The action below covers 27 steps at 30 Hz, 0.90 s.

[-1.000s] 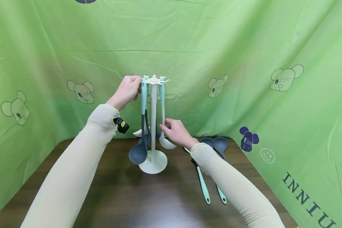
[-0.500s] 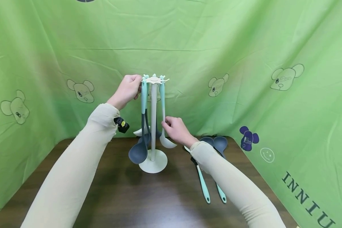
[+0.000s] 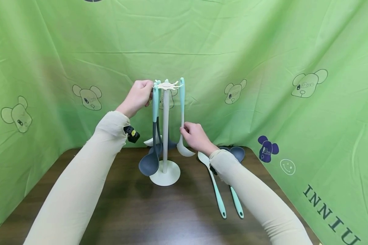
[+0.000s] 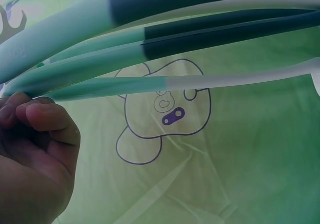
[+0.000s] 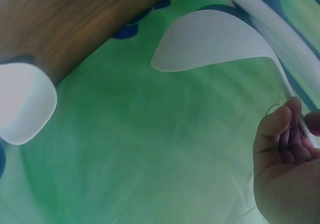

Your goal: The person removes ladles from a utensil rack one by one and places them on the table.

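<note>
My right hand (image 3: 197, 136) pinches the pale lower shaft of a white ladle (image 3: 184, 150) with a mint handle. The ladle is upright, its holed top end at the outer tip of a hook on the white utensil stand (image 3: 165, 129); I cannot tell if they touch. In the right wrist view, thumb and fingers close on the shaft below the ladle's bowl (image 5: 210, 41). My left hand (image 3: 137, 96) has its fingers curled at the stand's top left edge, beside the hanging handles (image 4: 95, 68); its exact grip is partly hidden. A dark ladle (image 3: 149, 164) hangs at the front left.
Several other utensils hang behind, including a dark ladle and a white-headed one (image 3: 152, 141). On the wooden table (image 3: 135, 211), a white spoon (image 3: 204, 159) and dark-headed utensils (image 3: 238, 153) lie to the right, partly under my right sleeve. Green cloth (image 3: 202, 41) surrounds the table.
My right hand has moved right and slightly up with the white ladle, whose handle top has come from inside the stand's hook to its outer tip. The left hand holds still.
</note>
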Each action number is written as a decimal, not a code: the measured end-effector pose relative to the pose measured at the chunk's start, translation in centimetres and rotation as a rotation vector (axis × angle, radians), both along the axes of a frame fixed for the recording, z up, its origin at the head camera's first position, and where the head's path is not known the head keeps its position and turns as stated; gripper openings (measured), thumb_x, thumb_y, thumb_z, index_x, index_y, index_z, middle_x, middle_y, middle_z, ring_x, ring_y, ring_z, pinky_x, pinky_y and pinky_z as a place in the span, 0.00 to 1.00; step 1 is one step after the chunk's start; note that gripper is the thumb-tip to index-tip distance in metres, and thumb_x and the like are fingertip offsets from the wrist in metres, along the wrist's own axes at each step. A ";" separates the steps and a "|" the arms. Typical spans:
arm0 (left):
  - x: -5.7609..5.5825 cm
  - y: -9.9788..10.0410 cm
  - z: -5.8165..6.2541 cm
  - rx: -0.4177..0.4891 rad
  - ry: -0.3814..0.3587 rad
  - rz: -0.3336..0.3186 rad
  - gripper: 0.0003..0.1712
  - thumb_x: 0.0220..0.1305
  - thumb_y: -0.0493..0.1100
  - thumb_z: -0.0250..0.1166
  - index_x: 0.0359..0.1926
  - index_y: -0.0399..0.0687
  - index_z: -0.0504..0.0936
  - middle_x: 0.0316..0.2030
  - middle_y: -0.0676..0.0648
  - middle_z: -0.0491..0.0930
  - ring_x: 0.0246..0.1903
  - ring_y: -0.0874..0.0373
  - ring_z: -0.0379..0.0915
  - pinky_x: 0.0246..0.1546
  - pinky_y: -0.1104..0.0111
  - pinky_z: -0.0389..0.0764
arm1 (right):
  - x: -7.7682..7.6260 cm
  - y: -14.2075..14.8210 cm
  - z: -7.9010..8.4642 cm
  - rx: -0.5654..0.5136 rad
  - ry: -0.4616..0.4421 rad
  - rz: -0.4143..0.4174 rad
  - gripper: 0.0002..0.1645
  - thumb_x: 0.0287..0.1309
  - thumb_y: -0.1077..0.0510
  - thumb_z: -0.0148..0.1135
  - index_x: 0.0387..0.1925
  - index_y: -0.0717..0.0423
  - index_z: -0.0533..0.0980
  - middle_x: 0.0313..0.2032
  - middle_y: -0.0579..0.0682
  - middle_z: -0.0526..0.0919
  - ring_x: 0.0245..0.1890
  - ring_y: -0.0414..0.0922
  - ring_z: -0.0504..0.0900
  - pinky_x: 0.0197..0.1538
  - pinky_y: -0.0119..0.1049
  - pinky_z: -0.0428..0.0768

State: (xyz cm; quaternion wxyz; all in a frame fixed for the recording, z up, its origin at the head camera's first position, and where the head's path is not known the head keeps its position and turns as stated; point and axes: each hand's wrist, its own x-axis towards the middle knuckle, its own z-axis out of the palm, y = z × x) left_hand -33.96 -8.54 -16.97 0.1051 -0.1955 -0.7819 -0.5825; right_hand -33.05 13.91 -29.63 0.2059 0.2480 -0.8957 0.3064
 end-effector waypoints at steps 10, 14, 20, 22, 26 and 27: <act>0.1 0.3 -0.1 0.018 -0.009 -0.005 0.19 0.68 0.45 0.41 0.20 0.45 0.60 0.14 0.51 0.59 0.13 0.59 0.54 0.14 0.71 0.61 | 0.2 2.8 -0.9 0.036 -0.009 0.040 0.15 0.62 0.57 0.51 0.19 0.51 0.70 0.14 0.45 0.68 0.13 0.40 0.62 0.19 0.33 0.63; 0.2 0.5 0.0 0.019 -0.005 -0.005 0.19 0.68 0.45 0.40 0.19 0.45 0.61 0.14 0.51 0.60 0.13 0.59 0.54 0.14 0.71 0.61 | 0.2 4.1 -2.1 0.063 -0.031 0.086 0.13 0.62 0.55 0.53 0.22 0.52 0.74 0.13 0.43 0.70 0.13 0.39 0.64 0.19 0.32 0.64; 0.2 0.5 0.0 0.020 -0.007 0.003 0.19 0.68 0.45 0.41 0.19 0.45 0.61 0.14 0.50 0.60 0.13 0.59 0.55 0.14 0.71 0.62 | 0.6 5.5 -4.4 0.128 -0.038 0.157 0.10 0.61 0.56 0.55 0.28 0.52 0.80 0.14 0.40 0.74 0.14 0.34 0.68 0.20 0.30 0.68; 0.2 0.5 0.0 0.022 -0.008 0.007 0.19 0.68 0.45 0.41 0.19 0.44 0.61 0.15 0.49 0.61 0.13 0.58 0.55 0.14 0.71 0.62 | 0.7 5.7 -5.1 0.177 0.005 0.182 0.08 0.60 0.57 0.56 0.30 0.52 0.80 0.15 0.39 0.73 0.15 0.34 0.67 0.21 0.30 0.69; 0.1 0.5 -0.1 0.025 -0.007 0.012 0.19 0.68 0.45 0.41 0.20 0.44 0.62 0.15 0.49 0.61 0.12 0.59 0.56 0.14 0.71 0.62 | 0.8 5.8 -6.6 0.303 0.085 0.192 0.06 0.59 0.57 0.58 0.31 0.49 0.81 0.17 0.36 0.73 0.17 0.34 0.67 0.23 0.30 0.70; 0.1 0.5 -0.1 0.028 -0.009 0.010 0.19 0.68 0.45 0.41 0.20 0.44 0.62 0.14 0.49 0.61 0.12 0.59 0.55 0.14 0.71 0.62 | 0.8 5.8 -7.0 0.340 0.105 0.186 0.06 0.59 0.56 0.58 0.32 0.48 0.81 0.19 0.35 0.75 0.18 0.33 0.69 0.25 0.30 0.71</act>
